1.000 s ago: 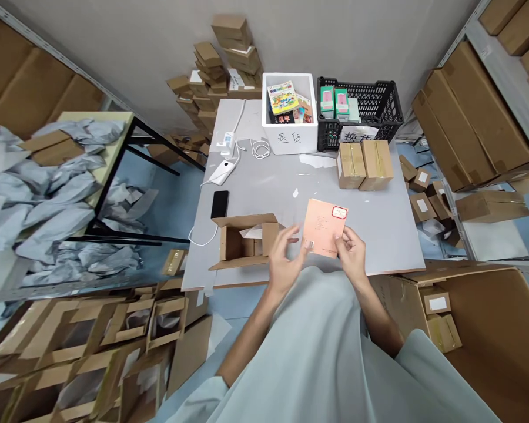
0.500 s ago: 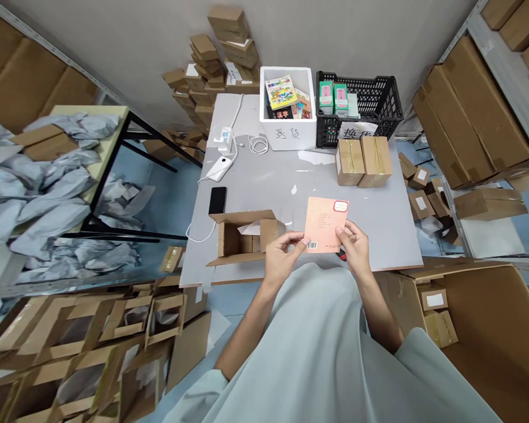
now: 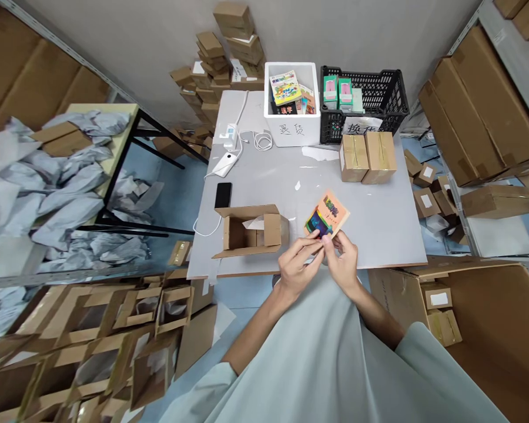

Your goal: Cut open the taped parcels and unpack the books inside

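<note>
A small orange booklet (image 3: 328,214) is tilted above the front of the table, its colourful picture side facing up. My left hand (image 3: 300,261) pinches its lower left edge with closed fingers. My right hand (image 3: 342,258) grips its lower corner, the thumb on the cover and the fingers behind. Left of my hands an open cardboard box (image 3: 272,229) lies on the grey table (image 3: 291,194), with smaller cartons and white paper inside.
A black phone (image 3: 223,195), a white power strip (image 3: 224,165) and cables lie at the table's left. Behind stand a white foam box (image 3: 291,130) with books, a black crate (image 3: 385,117) and two taped cartons (image 3: 380,157). A large open carton (image 3: 489,294) is at right.
The booklet has been turned from its barcode side to its picture side and tilted. My hands have moved closer together at its lower edge. The view has shifted slightly.
</note>
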Demonstrator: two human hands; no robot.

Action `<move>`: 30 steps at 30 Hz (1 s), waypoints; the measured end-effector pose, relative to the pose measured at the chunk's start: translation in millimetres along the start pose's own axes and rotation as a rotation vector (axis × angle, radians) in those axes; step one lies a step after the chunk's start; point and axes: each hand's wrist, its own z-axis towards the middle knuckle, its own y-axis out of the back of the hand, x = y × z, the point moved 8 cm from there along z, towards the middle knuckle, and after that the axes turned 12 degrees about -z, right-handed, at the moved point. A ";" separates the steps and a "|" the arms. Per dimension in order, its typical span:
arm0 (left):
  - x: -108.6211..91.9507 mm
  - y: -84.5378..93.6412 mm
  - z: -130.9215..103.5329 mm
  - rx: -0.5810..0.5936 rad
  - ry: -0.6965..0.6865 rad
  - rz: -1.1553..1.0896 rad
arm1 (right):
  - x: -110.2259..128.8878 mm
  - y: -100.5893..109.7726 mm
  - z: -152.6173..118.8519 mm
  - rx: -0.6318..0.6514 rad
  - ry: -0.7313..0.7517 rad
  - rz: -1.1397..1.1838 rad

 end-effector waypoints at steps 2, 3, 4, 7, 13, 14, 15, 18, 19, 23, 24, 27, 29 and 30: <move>-4.6 -3.8 -0.8 0.065 0.002 -0.020 | -3.9 6.0 5.0 -0.007 -0.016 0.007; -5.9 -2.6 0.0 0.082 0.019 -0.022 | -6.5 9.7 8.1 -0.002 -0.029 0.018; -6.5 1.2 1.6 0.078 0.043 -0.013 | -9.2 13.3 11.2 0.011 -0.044 0.036; -3.0 25.3 8.9 -0.051 0.135 0.050 | -15.1 23.0 18.3 0.083 -0.086 0.114; 26.2 35.7 12.4 -0.039 0.432 -0.176 | -12.5 34.2 21.0 0.192 -0.089 0.149; 28.4 34.4 11.4 -0.026 0.464 -0.196 | -11.6 34.3 20.8 0.202 -0.087 0.148; 29.6 33.9 10.4 -0.022 0.487 -0.208 | -11.1 34.0 20.6 0.211 -0.087 0.146; 31.7 33.9 7.9 -0.034 0.526 -0.232 | -12.1 32.7 20.3 0.218 -0.094 0.146; 33.3 33.8 7.1 -0.038 0.536 -0.238 | -13.2 32.4 20.3 0.214 -0.094 0.145; 44.5 31.7 4.2 -0.065 0.551 -0.297 | -20.0 31.7 19.9 0.179 -0.098 0.125; 47.0 30.5 3.8 -0.072 0.543 -0.317 | -21.6 31.5 19.6 0.168 -0.102 0.118; 52.3 22.2 2.7 -0.037 0.518 -0.352 | -21.7 29.3 18.7 0.154 -0.100 0.112; 55.1 13.2 1.8 0.024 0.518 -0.350 | -17.6 26.2 18.1 0.177 -0.082 0.118; 56.5 8.7 1.3 0.052 0.522 -0.348 | -15.1 24.2 17.8 0.198 -0.073 0.122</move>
